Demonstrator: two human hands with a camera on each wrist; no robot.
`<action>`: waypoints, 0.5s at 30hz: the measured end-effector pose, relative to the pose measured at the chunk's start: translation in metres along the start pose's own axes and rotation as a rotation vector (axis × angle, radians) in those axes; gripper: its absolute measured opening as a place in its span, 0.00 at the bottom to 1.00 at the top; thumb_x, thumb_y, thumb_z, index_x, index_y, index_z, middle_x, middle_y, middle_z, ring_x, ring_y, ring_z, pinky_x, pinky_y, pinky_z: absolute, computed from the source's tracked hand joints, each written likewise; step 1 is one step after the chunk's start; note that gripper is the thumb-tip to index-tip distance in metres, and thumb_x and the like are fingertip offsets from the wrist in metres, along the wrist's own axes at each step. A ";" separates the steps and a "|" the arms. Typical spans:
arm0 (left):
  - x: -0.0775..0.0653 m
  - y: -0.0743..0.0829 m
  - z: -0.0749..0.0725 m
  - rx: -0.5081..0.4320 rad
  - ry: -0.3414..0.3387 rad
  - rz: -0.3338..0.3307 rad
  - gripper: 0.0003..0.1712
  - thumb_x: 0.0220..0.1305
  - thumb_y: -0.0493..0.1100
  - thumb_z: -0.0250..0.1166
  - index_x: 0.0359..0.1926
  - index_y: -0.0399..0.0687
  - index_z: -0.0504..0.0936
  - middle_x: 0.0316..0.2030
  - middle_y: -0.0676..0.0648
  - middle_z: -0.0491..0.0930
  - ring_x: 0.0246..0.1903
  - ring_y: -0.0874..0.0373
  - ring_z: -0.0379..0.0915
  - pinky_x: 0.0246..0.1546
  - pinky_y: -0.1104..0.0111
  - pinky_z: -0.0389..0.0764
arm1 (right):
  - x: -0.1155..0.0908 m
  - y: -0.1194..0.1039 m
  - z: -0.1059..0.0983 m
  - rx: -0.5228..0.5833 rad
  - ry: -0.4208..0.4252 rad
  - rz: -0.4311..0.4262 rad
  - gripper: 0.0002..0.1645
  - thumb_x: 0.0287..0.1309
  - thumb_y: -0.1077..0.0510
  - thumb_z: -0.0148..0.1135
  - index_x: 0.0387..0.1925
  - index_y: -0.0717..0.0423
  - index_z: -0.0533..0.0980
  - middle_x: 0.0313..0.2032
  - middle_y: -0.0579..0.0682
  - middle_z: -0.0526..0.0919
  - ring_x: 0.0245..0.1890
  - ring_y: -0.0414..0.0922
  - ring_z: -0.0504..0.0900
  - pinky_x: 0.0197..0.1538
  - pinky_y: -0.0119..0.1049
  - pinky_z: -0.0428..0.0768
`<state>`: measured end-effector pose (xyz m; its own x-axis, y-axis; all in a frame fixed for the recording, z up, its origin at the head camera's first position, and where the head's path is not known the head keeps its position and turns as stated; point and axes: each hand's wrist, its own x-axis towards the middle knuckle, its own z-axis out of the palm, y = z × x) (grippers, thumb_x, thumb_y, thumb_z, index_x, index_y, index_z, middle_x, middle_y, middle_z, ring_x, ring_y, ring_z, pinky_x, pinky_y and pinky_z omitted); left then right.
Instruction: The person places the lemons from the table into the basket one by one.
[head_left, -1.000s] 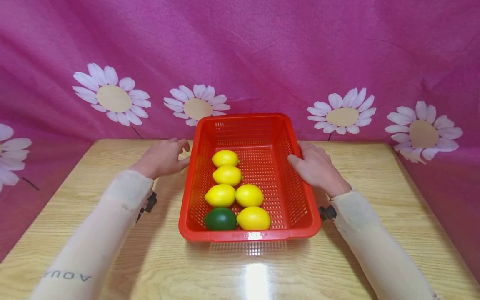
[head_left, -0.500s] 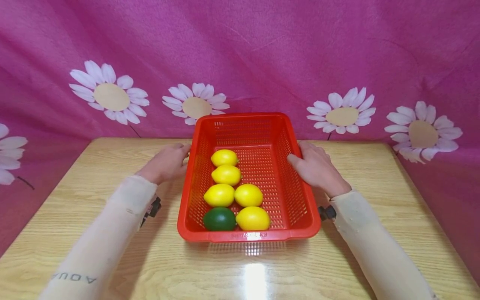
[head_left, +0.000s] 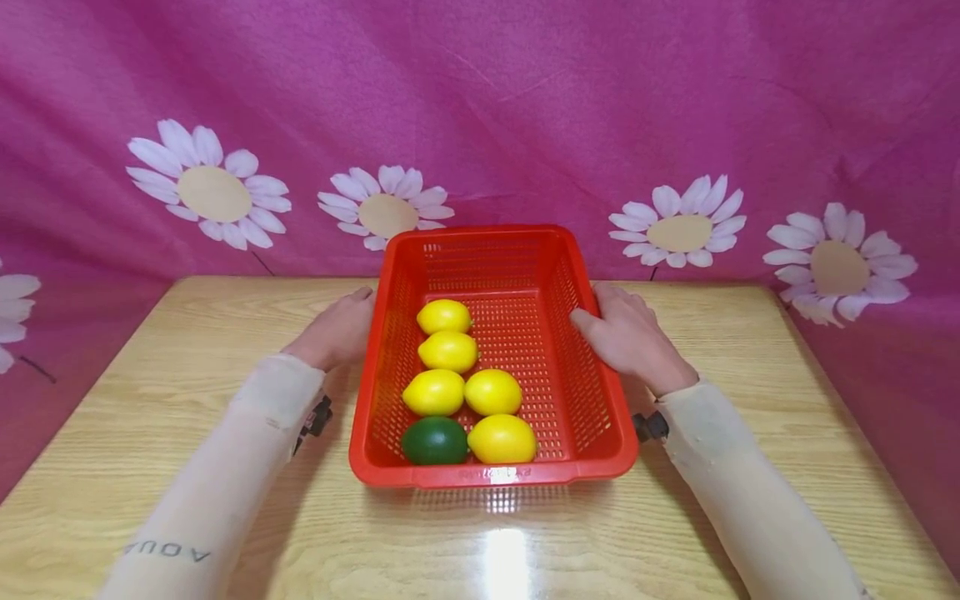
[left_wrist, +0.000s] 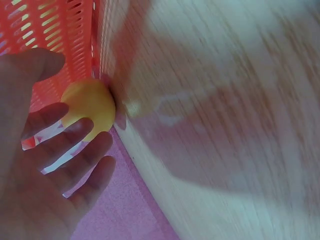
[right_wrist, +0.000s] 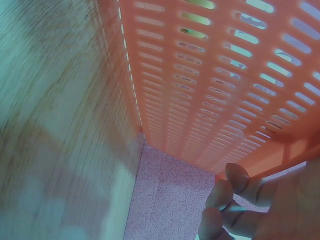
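Observation:
A red plastic basket (head_left: 492,475) stands on the table, with several yellow lemons (head_left: 501,438) and one dark green lemon-shaped fruit (head_left: 435,440) inside. Beyond the basket's left side, my left hand (head_left: 337,329) reaches with its fingertips hidden by the rim in the head view. The left wrist view shows that hand's fingers (left_wrist: 92,175) spread and slightly bent, beside another yellow lemon (left_wrist: 92,107) on the table outside the perforated wall. Whether they touch it I cannot tell. My right hand (head_left: 630,337) grips the right rim, thumb over the edge and fingers (right_wrist: 220,197) curled beneath.
The light wooden table (head_left: 757,375) reaches back to a pink cloth (head_left: 510,108) printed with white daisies, which also hangs at both sides. Dark wrist cameras (head_left: 651,427) sit beneath the sleeves, close to the basket.
My left hand has moved in to the right, and its fingers have gone behind the basket's left rim. The right hand keeps its grip on the rim. The view has shifted slightly.

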<state>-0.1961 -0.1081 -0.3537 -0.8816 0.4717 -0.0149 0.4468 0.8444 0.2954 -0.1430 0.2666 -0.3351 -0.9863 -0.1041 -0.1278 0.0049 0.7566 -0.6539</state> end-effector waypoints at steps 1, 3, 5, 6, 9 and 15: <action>0.001 0.000 0.001 -0.020 0.004 -0.016 0.24 0.74 0.43 0.54 0.67 0.39 0.74 0.61 0.34 0.78 0.64 0.37 0.73 0.69 0.42 0.73 | 0.000 0.000 0.000 0.007 -0.005 0.005 0.31 0.73 0.48 0.48 0.71 0.55 0.63 0.47 0.59 0.80 0.29 0.47 0.89 0.30 0.39 0.89; 0.003 -0.001 0.001 -0.054 0.015 -0.039 0.26 0.76 0.43 0.52 0.69 0.39 0.71 0.64 0.34 0.75 0.66 0.37 0.71 0.71 0.42 0.71 | 0.000 0.000 0.000 0.019 -0.012 0.012 0.31 0.73 0.48 0.48 0.72 0.55 0.62 0.47 0.59 0.80 0.29 0.47 0.89 0.29 0.39 0.89; 0.005 -0.001 0.002 -0.084 0.032 -0.070 0.25 0.77 0.43 0.51 0.69 0.39 0.69 0.64 0.34 0.74 0.66 0.37 0.71 0.70 0.41 0.71 | 0.000 0.000 -0.001 0.012 -0.007 0.014 0.31 0.73 0.48 0.48 0.72 0.55 0.62 0.47 0.58 0.80 0.29 0.47 0.89 0.29 0.39 0.89; 0.007 -0.002 0.002 -0.099 0.039 -0.087 0.24 0.77 0.44 0.51 0.68 0.40 0.68 0.63 0.34 0.73 0.65 0.37 0.71 0.69 0.41 0.72 | 0.000 0.000 -0.001 0.005 0.000 0.013 0.31 0.73 0.47 0.48 0.72 0.55 0.62 0.47 0.58 0.80 0.29 0.47 0.88 0.29 0.38 0.88; 0.010 -0.004 0.003 -0.104 0.065 -0.115 0.21 0.76 0.44 0.51 0.65 0.40 0.67 0.59 0.35 0.72 0.60 0.38 0.72 0.65 0.40 0.75 | -0.001 0.000 -0.001 -0.020 0.017 0.007 0.31 0.73 0.47 0.48 0.71 0.54 0.64 0.47 0.58 0.80 0.31 0.48 0.87 0.29 0.37 0.88; 0.018 -0.008 0.005 -0.082 0.078 -0.106 0.23 0.75 0.43 0.51 0.65 0.36 0.63 0.59 0.31 0.69 0.59 0.35 0.70 0.65 0.38 0.74 | 0.000 0.000 -0.001 -0.046 0.033 0.009 0.30 0.73 0.46 0.49 0.70 0.54 0.65 0.47 0.57 0.80 0.33 0.49 0.87 0.30 0.36 0.88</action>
<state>-0.2144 -0.1052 -0.3606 -0.9336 0.3576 0.0230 0.3398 0.8631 0.3736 -0.1427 0.2674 -0.3348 -0.9912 -0.0764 -0.1085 0.0071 0.7862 -0.6179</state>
